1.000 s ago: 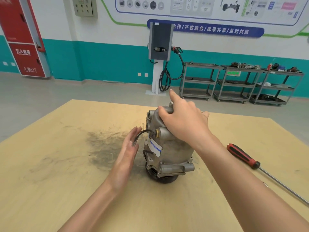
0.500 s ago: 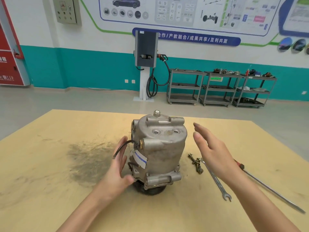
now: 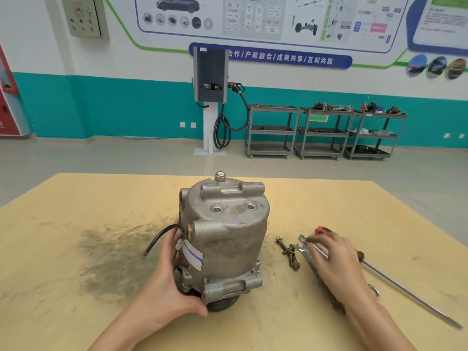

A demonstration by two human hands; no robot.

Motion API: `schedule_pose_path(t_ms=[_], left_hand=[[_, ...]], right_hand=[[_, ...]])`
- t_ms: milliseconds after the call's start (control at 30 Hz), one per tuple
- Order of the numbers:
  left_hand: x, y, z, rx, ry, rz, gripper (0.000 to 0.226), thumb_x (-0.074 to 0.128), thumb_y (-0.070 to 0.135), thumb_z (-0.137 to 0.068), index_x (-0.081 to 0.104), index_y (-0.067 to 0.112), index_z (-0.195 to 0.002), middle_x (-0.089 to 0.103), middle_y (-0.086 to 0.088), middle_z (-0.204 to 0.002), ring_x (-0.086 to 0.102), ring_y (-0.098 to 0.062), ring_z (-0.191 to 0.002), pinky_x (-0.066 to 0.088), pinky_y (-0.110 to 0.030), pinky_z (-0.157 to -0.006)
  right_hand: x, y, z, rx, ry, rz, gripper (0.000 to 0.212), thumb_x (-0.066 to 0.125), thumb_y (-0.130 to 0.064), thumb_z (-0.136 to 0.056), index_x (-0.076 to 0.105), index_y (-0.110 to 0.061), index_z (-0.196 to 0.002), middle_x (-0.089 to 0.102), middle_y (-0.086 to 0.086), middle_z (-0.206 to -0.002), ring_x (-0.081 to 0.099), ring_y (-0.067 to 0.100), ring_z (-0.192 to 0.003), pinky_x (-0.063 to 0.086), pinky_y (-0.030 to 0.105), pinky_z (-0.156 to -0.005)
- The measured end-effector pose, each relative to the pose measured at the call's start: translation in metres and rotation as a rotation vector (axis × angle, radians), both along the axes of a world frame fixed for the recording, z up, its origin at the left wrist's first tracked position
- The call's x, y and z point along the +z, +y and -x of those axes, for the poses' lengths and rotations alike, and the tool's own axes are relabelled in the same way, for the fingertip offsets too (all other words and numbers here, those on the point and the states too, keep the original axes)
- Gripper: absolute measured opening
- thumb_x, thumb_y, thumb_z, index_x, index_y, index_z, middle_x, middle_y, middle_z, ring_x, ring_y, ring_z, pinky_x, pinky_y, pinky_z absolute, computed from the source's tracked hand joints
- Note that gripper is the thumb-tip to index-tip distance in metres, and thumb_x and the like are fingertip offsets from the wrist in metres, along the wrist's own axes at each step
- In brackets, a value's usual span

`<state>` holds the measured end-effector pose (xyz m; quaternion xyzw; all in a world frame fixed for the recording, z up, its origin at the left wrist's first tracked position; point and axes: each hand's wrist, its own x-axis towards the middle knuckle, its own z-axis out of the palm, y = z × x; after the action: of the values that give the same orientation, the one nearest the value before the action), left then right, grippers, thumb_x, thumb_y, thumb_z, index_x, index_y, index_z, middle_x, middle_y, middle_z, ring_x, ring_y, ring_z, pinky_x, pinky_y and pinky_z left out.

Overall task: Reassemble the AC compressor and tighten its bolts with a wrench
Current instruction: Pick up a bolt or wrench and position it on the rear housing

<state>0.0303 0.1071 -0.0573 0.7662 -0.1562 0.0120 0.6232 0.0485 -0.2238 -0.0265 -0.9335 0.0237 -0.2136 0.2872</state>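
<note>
AC compressor (image 3: 225, 239): upright at bench (image 3: 76, 312) centre, pulley end down, one bolt head seated on top. Likely heavy, rigid cast metal, dusty; best gripped low at the mounting lugs, clear of the black wire (image 3: 158, 238) at 9 o'clock. Left hand (image 3: 168, 282): fingers wrapped round the lower body, steadying it. Loose bolts (image 3: 288, 252): at 3 o'clock, just beside. Wrench (image 3: 307, 257): beyond them, partly under right hand (image 3: 336, 264), fingers spread flat over it, not yet closed. Screwdriver (image 3: 405, 292): farther out, 4 o'clock.
</note>
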Motion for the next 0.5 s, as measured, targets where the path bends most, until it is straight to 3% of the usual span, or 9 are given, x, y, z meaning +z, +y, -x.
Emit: schedule_pose_path(t_ms=[67, 233, 300, 400, 500], left_hand=[[0.002, -0.003, 0.001, -0.014, 0.016, -0.004, 0.155, 0.096, 0.026, -0.023, 0.008, 0.039, -0.15, 0.043, 0.018, -0.143, 0.05, -0.004, -0.129, 0.046, -0.031, -0.102], [0.006, -0.008, 0.004, -0.019, 0.037, -0.024, 0.155, 0.094, 0.023, -0.031, -0.002, 0.041, -0.151, 0.05, 0.035, -0.13, 0.057, 0.007, -0.115, 0.049, -0.013, -0.088], [0.008, -0.009, 0.007, -0.011, 0.028, -0.049, 0.152, 0.092, 0.026, -0.035, -0.005, 0.045, -0.149, 0.051, 0.041, -0.123, 0.059, 0.011, -0.108, 0.047, -0.008, -0.081], [0.01, -0.01, 0.009, 0.015, -0.024, -0.092, 0.138, 0.093, 0.028, -0.039, 0.002, 0.069, -0.134, 0.054, 0.038, -0.123, 0.061, 0.011, -0.104, 0.047, -0.006, -0.077], [0.008, -0.011, 0.01, 0.025, -0.027, -0.09, 0.131, 0.094, 0.028, -0.042, 0.009, 0.065, -0.134, 0.058, 0.029, -0.125, 0.063, 0.004, -0.106, 0.048, -0.01, -0.079]], right_hand=[[-0.004, 0.003, 0.001, 0.034, 0.051, 0.106, 0.004, 0.068, -0.033, -0.089, 0.068, -0.029, -0.088, 0.057, -0.008, -0.101, 0.046, 0.021, -0.103, 0.035, 0.037, -0.085], [-0.01, 0.01, 0.002, 0.002, 0.186, 0.377, 0.035, 0.056, -0.067, -0.082, 0.044, -0.035, -0.088, 0.037, -0.011, -0.103, 0.034, 0.015, -0.106, 0.029, 0.031, -0.081], [-0.014, 0.013, 0.003, -0.008, 0.198, 0.435, 0.041, 0.051, -0.072, -0.082, 0.044, -0.032, -0.092, 0.037, -0.008, -0.107, 0.034, 0.018, -0.11, 0.033, 0.031, -0.086], [-0.017, 0.015, 0.002, -0.052, 0.183, 0.539, 0.045, 0.043, -0.069, -0.088, 0.049, -0.027, -0.104, 0.04, -0.004, -0.114, 0.035, 0.021, -0.112, 0.036, 0.033, -0.089], [-0.019, 0.016, 0.0, -0.075, 0.183, 0.563, 0.039, 0.04, -0.061, -0.094, 0.051, -0.026, -0.107, 0.042, -0.002, -0.119, 0.036, 0.021, -0.112, 0.035, 0.033, -0.087]])
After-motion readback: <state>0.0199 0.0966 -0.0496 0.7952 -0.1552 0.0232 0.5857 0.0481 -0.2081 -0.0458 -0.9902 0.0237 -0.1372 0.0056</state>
